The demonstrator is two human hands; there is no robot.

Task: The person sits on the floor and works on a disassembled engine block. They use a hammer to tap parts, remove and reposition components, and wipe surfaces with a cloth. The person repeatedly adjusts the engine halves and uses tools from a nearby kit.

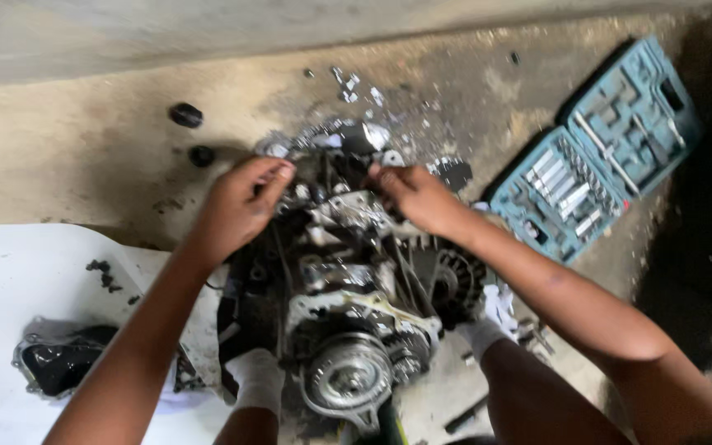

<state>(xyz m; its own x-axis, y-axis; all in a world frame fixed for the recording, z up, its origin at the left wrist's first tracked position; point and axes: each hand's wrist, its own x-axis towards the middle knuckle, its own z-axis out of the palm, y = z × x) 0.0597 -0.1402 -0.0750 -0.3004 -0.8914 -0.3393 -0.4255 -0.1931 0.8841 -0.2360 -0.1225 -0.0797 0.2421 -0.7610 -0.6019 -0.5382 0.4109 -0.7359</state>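
Observation:
A greasy metal engine block (348, 288) stands on the concrete floor between my legs, with a round silver pulley (348, 375) on its near end and a finned dark part (455, 280) on its right side. My left hand (241, 206) rests on the engine's far left top, fingers curled on a part I cannot make out. My right hand (414, 198) grips the far right top of the engine. The frame is blurred, so what the fingers pinch is unclear.
An open teal socket set case (595, 152) lies at the right. A white sheet (18, 280) at the left carries a black oily cover (63, 363). Two small black caps (185, 114) and scattered bits lie on the floor beyond the engine. My white socks (259, 379) flank the engine.

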